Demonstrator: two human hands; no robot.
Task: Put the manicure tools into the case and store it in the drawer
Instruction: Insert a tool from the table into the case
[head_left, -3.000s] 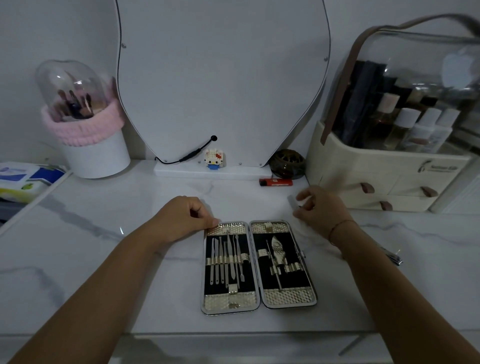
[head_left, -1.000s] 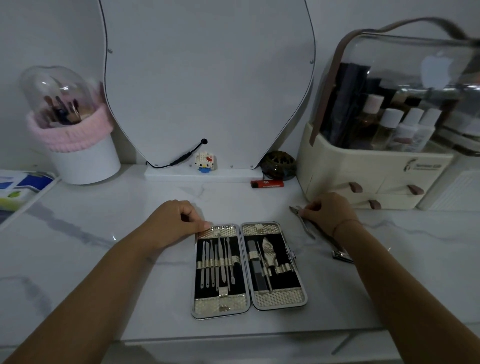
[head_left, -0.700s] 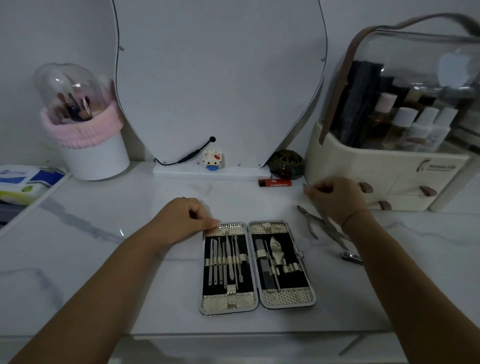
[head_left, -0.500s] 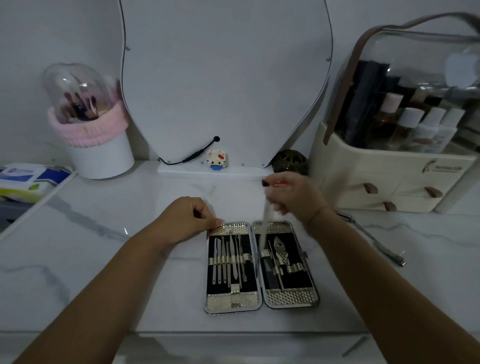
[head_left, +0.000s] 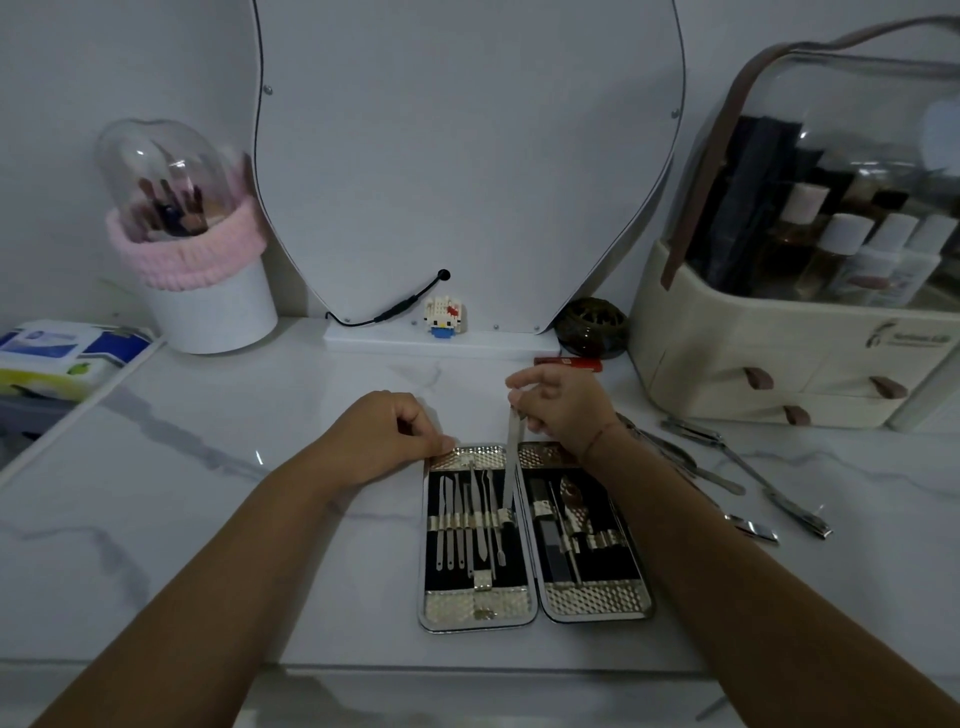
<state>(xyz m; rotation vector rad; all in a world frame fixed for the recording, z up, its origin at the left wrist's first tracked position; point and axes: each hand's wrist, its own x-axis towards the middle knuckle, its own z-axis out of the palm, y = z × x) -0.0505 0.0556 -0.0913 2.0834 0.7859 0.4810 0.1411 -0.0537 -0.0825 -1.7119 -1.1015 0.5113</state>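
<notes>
An open silver manicure case (head_left: 480, 608) lies flat on the marble top, with several thin steel tools strapped in both black halves. My left hand (head_left: 387, 434) has curled fingers and presses its thumb on the case's top left corner. My right hand (head_left: 558, 402) pinches a flat steel tool (head_left: 512, 460) by its top end. The tool hangs down with its tip at the strap of the left half, near the hinge. Several loose tools (head_left: 748, 473), clippers and nippers, lie on the marble to the right of my right forearm.
A cream cosmetics organiser (head_left: 789, 343) with small drawers stands at the back right. A mirror (head_left: 467, 156), a small figure (head_left: 444, 316), a dark round jar (head_left: 592, 327) and a red lighter (head_left: 569, 362) line the back. A brush holder (head_left: 200, 270) and wipes (head_left: 57, 356) are at left.
My right hand picked a steel tool from the pile at right and carried it left over the case. The tool's tip has shifted from the right half to the left half. My left hand stayed.
</notes>
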